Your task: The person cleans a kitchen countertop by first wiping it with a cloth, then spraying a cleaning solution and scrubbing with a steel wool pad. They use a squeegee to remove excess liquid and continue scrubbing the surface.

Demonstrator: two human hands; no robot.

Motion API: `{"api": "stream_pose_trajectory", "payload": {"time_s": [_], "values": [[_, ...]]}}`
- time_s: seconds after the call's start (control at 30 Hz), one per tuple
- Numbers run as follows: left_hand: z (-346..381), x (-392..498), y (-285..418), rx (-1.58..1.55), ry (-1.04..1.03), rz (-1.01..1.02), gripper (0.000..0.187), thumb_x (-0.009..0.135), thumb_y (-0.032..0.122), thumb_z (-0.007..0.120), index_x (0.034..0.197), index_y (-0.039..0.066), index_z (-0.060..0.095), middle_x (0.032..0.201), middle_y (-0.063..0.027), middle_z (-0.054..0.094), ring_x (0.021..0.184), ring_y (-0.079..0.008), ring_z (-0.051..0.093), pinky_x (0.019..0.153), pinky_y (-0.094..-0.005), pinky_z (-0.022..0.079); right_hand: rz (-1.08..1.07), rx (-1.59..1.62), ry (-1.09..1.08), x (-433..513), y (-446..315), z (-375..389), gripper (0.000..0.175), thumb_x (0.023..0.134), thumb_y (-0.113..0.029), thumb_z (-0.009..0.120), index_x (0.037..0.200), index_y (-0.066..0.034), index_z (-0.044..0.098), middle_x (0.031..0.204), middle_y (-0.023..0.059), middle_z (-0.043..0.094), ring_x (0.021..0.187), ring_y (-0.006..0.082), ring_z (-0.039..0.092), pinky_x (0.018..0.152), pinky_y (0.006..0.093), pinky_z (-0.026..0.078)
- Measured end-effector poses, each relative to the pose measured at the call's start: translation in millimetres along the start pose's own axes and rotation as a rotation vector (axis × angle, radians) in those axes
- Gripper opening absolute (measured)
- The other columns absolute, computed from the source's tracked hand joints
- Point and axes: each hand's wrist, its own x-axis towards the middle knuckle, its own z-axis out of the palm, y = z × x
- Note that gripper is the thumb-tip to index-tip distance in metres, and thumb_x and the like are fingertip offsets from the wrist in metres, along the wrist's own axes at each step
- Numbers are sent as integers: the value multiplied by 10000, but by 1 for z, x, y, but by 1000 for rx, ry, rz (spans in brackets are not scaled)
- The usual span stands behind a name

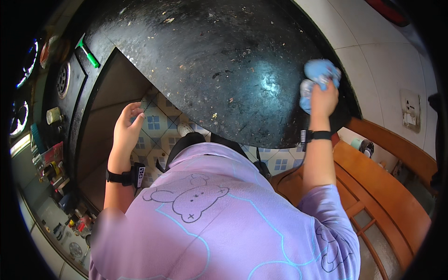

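My right hand (324, 97) grips a crumpled light-blue cloth (320, 71) and presses it on the black countertop (210, 63), near the edge along the tiled wall. Small pale crumbs and flecks lie scattered over the dark surface. My left hand (128, 120) hangs in the air short of the counter's edge, over the tiled floor, its fingers loosely curled and holding nothing. Both wrists wear black straps with small devices.
At the upper left a green-handled scraper (87, 54) lies on the counter, near a round drain (63, 79). A jar (54, 115) and many small items stand at the left. An orange wooden door (378, 185) and a wall socket (411, 110) are at the right.
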Motion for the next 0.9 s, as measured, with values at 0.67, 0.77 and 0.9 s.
{"api": "stream_pose_trajectory", "payload": {"time_s": [0.67, 0.77, 0.9], "values": [[19, 41, 10, 4, -236, 245, 347, 929, 39, 622, 1269, -20, 581, 1090, -97, 674, 1025, -151, 625, 930, -284, 486, -109, 391, -36, -101, -12, -19, 352, 738, -183, 768, 1070, -78, 715, 968, 161, 685, 911, 344, 646, 788, 448, 519], [20, 34, 6, 73, -290, 287, 353, 927, 54, 626, 1270, -16, 584, 1089, -97, 680, 1020, -155, 632, 922, -288, 488, 416, -84, 79, -80, 83, -36, 411, 777, -226, 686, 1128, -13, 674, 1042, 229, 657, 1015, 384, 636, 889, 503, 507], [14, 25, 4, 154, -292, 330, 363, 909, 67, 644, 1264, 10, 597, 1074, -96, 691, 1005, -172, 649, 921, -297, 492, 288, -177, 18, -153, 84, -9, 439, 775, -243, 676, 1143, -5, 657, 1091, 230, 616, 1003, 437, 588, 894, 529, 488]]}}
